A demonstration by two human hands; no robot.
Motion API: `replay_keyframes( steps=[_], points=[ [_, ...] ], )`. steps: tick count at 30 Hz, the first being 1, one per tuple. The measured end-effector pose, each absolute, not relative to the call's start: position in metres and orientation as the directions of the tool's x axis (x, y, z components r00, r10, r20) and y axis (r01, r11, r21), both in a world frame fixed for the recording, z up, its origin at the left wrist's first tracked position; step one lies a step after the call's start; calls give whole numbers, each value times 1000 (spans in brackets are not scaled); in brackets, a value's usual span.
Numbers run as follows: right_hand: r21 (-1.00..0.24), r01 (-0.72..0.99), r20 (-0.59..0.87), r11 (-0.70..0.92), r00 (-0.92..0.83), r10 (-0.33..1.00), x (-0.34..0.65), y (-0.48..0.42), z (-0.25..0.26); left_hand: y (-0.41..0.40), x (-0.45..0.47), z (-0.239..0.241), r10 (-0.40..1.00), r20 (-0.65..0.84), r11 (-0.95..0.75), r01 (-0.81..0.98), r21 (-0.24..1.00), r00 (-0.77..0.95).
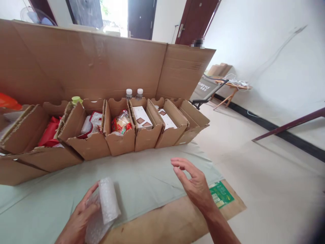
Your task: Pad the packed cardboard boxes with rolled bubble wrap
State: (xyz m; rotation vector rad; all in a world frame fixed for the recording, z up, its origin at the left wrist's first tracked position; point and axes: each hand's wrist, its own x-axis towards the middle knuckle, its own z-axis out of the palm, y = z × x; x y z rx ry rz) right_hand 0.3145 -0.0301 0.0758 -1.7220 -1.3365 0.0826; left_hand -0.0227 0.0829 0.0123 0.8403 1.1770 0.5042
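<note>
My left hand (85,213) grips a roll of bubble wrap (108,198) low over the near part of the table. A loose, see-through sheet of the wrap hangs down beside the roll, over the palm side. My right hand (193,181) is raised over the right part of the pale green cloth (142,173), its fingers curved and the thumb apart from them, with nothing in it. A gap of cloth separates it from the roll.
Beyond the cloth stands a row of cardboard bins (122,144) holding a red packet (50,132), a food bag (122,123) and white boxes (143,118). Behind them rises a cardboard panel (114,64). A green printed sheet (220,195) lies at the table's right corner.
</note>
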Motion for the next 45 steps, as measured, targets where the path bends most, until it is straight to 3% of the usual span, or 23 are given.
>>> replay_keyframes(
  steps=[5,8,11,15,20,22,24,27,31,36,41,45],
  points=[
    [-672,732,368,107,205,907,276,-19,63,75,0,6,782,-435,297,347,890,446],
    [-615,768,317,181,30,948,239,-14,47,67,21,16,779,-340,138,384,913,527],
    [-519,830,284,205,-59,957,234,-14,33,67,28,29,756,-326,93,401,911,567],
    [-411,909,333,67,81,939,288,-16,52,82,1,27,777,-367,87,490,867,511],
    [-285,956,549,-67,220,806,362,44,159,110,-44,-3,874,-268,19,524,852,405],
    [-146,960,396,-240,279,875,381,98,195,116,-55,-12,894,-269,42,530,847,359],
    [-83,956,231,-282,294,928,396,155,213,121,-62,-18,906,-281,70,543,837,317],
    [-10,958,7,-286,286,958,410,223,210,124,-71,-24,908,-301,93,561,823,292],
    [41,969,-95,-242,245,965,410,255,191,124,-78,-28,908,-331,132,574,808,257],
    [77,959,8,-271,272,962,404,244,204,118,-72,-29,956,-230,75,610,789,180],
    [66,900,301,-431,394,869,412,212,244,118,-69,-25,957,-187,-9,668,744,221],
    [41,899,170,-437,425,889,416,211,234,116,-67,-19,955,-173,-39,676,736,243]
  ],
)
